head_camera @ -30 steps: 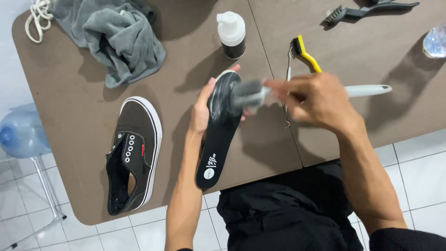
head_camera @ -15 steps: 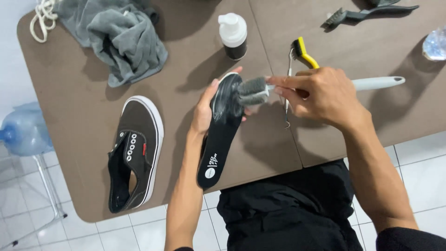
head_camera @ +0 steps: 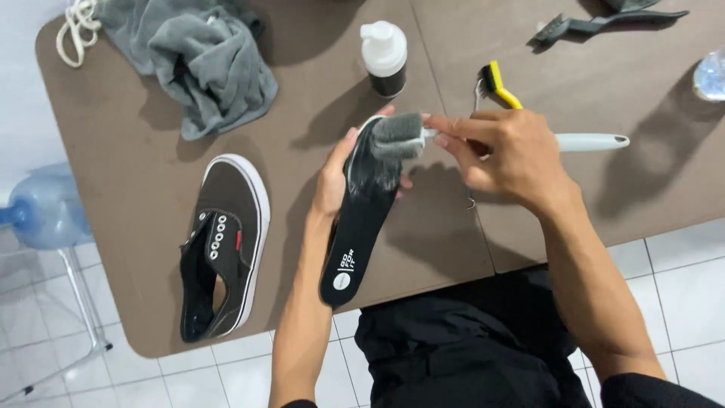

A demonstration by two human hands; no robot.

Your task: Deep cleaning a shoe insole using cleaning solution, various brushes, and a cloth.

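Note:
My left hand [head_camera: 334,175] grips a black insole [head_camera: 359,219] from behind, holding it tilted above the brown table [head_camera: 453,227]. My right hand [head_camera: 507,155] holds a white-handled brush [head_camera: 589,141]; its grey bristle head [head_camera: 395,134] presses on the foamy upper end of the insole. A black sneaker with a white sole [head_camera: 220,242], laces removed, lies on the table to the left of my left arm.
A grey towel [head_camera: 198,57] and white laces [head_camera: 75,23] lie at the back left. A white-capped bottle [head_camera: 385,57], a yellow-and-black brush [head_camera: 498,85], a dark brush [head_camera: 604,23] and a clear container [head_camera: 711,74] sit further back. A blue water jug [head_camera: 38,211] stands left of the table.
The brush head has slid along the top of the insole, and my right hand has shifted slightly with it. My left hand keeps the insole in the same spot.

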